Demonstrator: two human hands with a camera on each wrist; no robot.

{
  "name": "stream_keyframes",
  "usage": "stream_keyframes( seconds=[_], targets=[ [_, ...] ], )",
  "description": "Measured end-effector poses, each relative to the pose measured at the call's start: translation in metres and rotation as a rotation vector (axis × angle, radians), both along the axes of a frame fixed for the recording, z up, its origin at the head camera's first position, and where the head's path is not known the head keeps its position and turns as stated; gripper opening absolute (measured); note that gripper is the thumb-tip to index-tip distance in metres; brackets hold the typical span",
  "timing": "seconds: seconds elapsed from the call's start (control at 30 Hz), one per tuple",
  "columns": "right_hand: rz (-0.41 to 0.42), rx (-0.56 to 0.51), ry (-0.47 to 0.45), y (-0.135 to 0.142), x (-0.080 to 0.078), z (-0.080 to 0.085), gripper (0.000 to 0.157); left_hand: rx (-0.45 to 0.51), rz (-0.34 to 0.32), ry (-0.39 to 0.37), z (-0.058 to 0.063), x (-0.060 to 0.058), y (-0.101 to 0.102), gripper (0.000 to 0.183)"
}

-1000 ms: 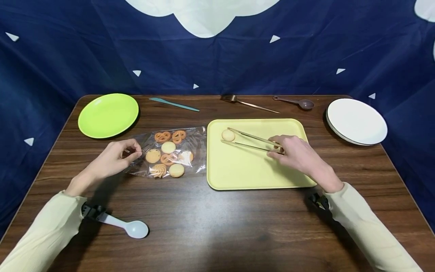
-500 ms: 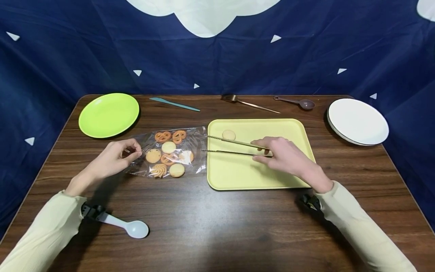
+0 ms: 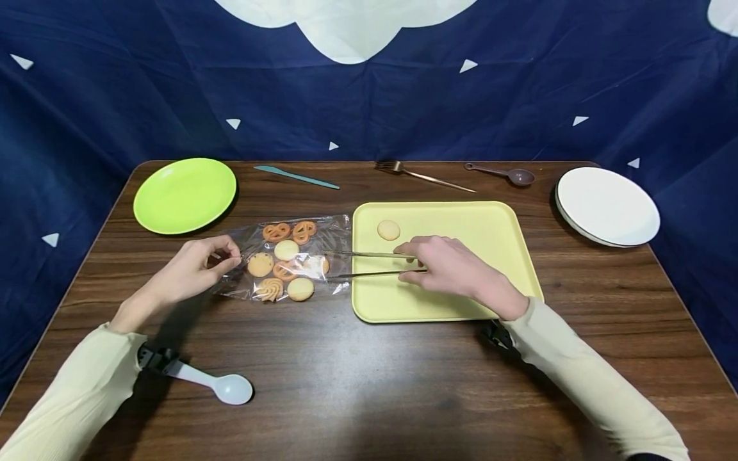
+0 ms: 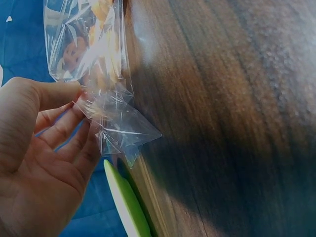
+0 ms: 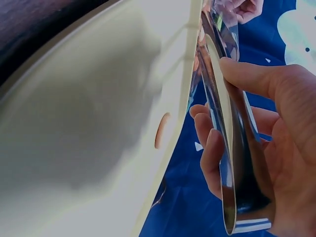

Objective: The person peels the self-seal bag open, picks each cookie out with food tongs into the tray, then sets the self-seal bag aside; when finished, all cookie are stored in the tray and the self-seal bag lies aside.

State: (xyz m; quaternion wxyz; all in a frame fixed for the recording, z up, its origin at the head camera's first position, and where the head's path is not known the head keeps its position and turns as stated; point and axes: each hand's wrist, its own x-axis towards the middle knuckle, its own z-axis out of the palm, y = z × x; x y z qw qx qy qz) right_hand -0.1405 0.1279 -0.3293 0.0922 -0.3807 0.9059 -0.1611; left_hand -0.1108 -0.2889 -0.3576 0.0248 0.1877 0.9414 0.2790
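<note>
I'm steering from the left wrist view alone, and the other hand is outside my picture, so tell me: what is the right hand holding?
Observer: The right hand grips a pair of metal tongs.
Operator: Where do their ends reach?
Observer: Past the left rim of a yellow tray, over the right-hand end of the clear plastic bag; I can't tell whether they are inside it.
Operator: Does anything lie on that tray?
Observer: Yes, one plain round cookie, near the far left corner.
</note>
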Motion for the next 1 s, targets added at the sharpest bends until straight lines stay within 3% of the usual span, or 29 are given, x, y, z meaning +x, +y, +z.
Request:
stream_keyframes(
  seconds=[0.6,0.73,1.0],
  targets=[
    [0.033,0.037,0.058,-0.012,0.001,-0.003,0.032,0.015,-0.029,0.025,-0.001,-0.006,-0.002,0.008],
    [0.033,0.026,0.067,-0.010,0.001,-0.004,0.028,0.013,-0.027,0.011,-0.001,-0.006,-0.001,0.008],
    [-0.009,-0.043,0.042,0.005,0.004,-0.001,0.035,0.008,-0.036,0.011,-0.004,-0.006,-0.003,0.007]
  ],
)
